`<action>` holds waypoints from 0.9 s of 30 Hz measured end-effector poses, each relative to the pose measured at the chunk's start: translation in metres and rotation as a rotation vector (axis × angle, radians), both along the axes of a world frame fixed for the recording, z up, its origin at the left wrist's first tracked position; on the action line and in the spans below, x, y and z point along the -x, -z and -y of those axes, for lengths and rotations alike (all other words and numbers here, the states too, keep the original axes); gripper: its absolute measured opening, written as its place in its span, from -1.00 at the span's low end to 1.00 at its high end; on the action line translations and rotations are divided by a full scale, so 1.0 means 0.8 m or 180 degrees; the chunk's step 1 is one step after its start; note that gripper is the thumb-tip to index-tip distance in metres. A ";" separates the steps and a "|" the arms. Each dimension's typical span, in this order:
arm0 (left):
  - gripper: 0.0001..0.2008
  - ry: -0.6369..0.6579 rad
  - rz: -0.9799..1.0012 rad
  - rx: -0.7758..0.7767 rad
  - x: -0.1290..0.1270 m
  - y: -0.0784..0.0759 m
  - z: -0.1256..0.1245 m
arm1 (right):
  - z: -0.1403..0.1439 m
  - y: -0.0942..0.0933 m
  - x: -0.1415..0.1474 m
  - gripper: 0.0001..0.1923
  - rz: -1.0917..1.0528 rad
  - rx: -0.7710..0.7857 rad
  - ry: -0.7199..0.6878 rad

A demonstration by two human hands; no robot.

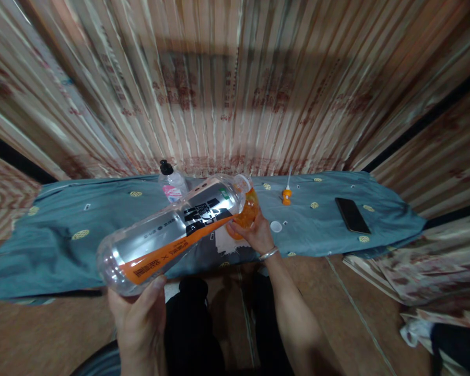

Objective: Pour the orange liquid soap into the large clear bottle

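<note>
Both hands' grip on orange-labelled bottle (172,232)

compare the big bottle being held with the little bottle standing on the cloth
The big bottle is tipped nearly flat in both hands, uncapped, with a silver, black and orange label. The little bottle stands upright on the blue cloth, untouched, black cap on, with a pink label. Both are clear plastic.

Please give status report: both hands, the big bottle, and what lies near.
Left hand grips base of large clear bottle, tilted, mouth over small orange container held by right hand. White cap, phone, sanitizer bottle lie on teal cloth.
</note>
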State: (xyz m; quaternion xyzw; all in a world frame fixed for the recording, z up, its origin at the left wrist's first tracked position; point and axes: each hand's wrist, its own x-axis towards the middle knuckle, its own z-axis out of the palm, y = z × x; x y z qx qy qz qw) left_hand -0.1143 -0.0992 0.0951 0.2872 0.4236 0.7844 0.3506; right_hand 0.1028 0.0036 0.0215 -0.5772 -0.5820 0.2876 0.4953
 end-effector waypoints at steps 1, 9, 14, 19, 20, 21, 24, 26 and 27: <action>-0.43 -0.0002 -0.0004 0.0005 0.000 0.000 0.000 | 0.000 0.000 0.000 -0.21 -0.0020 -0.0007 -0.0015; -0.40 -0.0046 -0.0004 0.0054 -0.002 -0.003 0.001 | 0.001 -0.003 0.000 -0.20 0.0040 0.0053 0.0049; -0.41 -0.0053 -0.0012 0.0093 -0.004 -0.003 0.002 | 0.000 -0.002 -0.001 -0.18 0.0044 0.0034 -0.0005; -0.41 -0.0058 -0.0057 0.0118 -0.003 -0.003 0.003 | 0.000 -0.001 -0.001 -0.19 0.0087 0.0057 0.0035; -0.39 -0.0060 -0.0033 0.0122 -0.003 -0.004 0.002 | 0.000 -0.002 -0.001 -0.20 0.0103 0.0067 0.0043; -0.37 -0.0065 -0.0008 0.0118 -0.003 -0.004 0.002 | 0.001 -0.002 -0.002 -0.20 0.0111 0.0065 0.0041; -0.40 -0.0064 -0.0001 0.0111 -0.004 -0.006 0.001 | 0.001 -0.002 -0.001 -0.22 0.0103 0.0038 0.0031; -0.45 -0.0064 -0.0027 0.0109 -0.005 -0.007 0.000 | 0.001 -0.002 -0.001 -0.21 0.0097 0.0043 0.0030; -0.45 -0.0066 -0.0035 0.0100 -0.005 -0.008 0.000 | 0.001 -0.002 -0.001 -0.21 0.0096 0.0049 0.0033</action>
